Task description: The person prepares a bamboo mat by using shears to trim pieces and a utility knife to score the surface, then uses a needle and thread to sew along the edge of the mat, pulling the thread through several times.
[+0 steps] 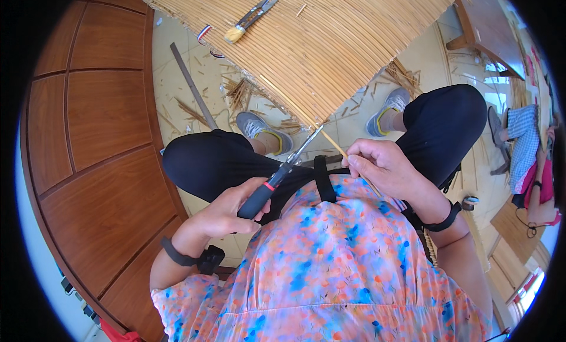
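The mat lies before us, our left hand and right hand gripping, respectively, a tool and a stick at its nearest corner, seemingly working that edge, which next calls for steadiness.
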Available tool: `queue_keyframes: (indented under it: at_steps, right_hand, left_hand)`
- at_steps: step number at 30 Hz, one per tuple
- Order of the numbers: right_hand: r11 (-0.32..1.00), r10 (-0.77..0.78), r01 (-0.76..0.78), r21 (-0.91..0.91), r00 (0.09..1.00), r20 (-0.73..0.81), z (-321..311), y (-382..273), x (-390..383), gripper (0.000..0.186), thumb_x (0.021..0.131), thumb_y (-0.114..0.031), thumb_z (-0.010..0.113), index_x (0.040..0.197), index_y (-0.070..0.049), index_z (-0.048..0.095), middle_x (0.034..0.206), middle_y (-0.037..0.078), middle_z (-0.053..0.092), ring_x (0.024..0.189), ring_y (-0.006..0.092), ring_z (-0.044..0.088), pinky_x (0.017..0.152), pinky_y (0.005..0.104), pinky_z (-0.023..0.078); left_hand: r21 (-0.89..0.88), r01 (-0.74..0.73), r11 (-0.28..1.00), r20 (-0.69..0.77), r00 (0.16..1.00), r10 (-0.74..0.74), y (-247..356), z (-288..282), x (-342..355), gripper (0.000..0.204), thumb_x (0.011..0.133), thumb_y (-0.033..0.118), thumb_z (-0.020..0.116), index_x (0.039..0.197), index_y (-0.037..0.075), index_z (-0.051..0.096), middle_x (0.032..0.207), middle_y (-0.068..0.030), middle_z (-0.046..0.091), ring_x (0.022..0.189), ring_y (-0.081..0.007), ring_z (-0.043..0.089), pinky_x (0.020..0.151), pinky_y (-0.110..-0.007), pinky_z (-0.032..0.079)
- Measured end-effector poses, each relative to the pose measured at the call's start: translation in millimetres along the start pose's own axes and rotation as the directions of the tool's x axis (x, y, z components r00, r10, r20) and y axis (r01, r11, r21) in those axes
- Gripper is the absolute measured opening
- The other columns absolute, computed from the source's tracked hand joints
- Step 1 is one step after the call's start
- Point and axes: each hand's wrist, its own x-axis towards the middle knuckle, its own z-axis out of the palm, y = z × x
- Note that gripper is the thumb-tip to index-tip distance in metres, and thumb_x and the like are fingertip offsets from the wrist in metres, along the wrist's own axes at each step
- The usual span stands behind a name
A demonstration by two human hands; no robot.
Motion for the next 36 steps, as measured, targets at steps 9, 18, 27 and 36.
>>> queue_keyframes:
  at_steps: [9, 18, 27, 36]
  right_hand:
    - [1.0, 0.001, -0.001, -0.03, 1.0, 0.011, 0.7, 0.7, 2.6, 0.013, 0.097, -0.007, 0.052, 0.094, 0.003, 0.061, 0.073, 0.001, 0.058, 0.067, 0.004, 0.051, 0.061, 0.0206, 0.043]
    - [0.995, -0.024, 0.025, -0.096, 1.0, 0.007, 0.3, 2.3, 3.5, 0.017, 0.096, -0.013, 0.054, 0.094, 0.002, 0.063, 0.071, 0.004, 0.063, 0.065, 0.0084, 0.057, 0.061, 0.025, 0.046]
    - [0.997, 0.017, -0.014, -0.071, 0.999, 0.04, -1.3, 11.1, 4.6, 0.015, 0.096, -0.012, 0.055, 0.093, 0.002, 0.062, 0.071, 0.003, 0.063, 0.066, 0.0078, 0.056, 0.061, 0.0248, 0.046]
    - [0.999, 0.023, -0.024, -0.034, 0.999, -0.026, -25.4, 20.9, -11.9, 0.017, 0.098, -0.012, 0.053, 0.093, 0.001, 0.062, 0.074, 0.001, 0.062, 0.068, 0.0071, 0.054, 0.063, 0.0233, 0.045]
  left_hand:
    - [-0.022, 0.012, 1.0, 0.017, 1.0, -0.012, 1.8, -4.1, 0.4, 0.078, 0.064, 0.008, 0.069, 0.137, 0.0, 0.043, 0.098, -0.0041, 0.054, 0.086, -0.0117, 0.052, 0.073, -0.025, 0.047]
    - [-0.089, 0.033, 0.995, 0.01, 0.999, -0.032, 4.5, -3.3, -0.9, 0.067, 0.067, 0.007, 0.067, 0.13, -0.002, 0.046, 0.095, -0.0044, 0.053, 0.074, -0.0099, 0.052, 0.065, -0.024, 0.047]
    - [-0.017, 0.002, 1.0, -0.019, 1.0, -0.003, -9.1, -7.7, 6.4, 0.063, 0.069, 0.005, 0.066, 0.129, -0.001, 0.048, 0.089, -0.0032, 0.053, 0.076, -0.0105, 0.054, 0.068, -0.025, 0.047]
    - [0.162, -0.038, 0.986, 0.094, 0.995, 0.022, -38.0, -2.2, 12.0, 0.078, 0.065, 0.015, 0.068, 0.137, 0.001, 0.04, 0.096, -0.0057, 0.056, 0.082, -0.0147, 0.059, 0.077, -0.027, 0.05]
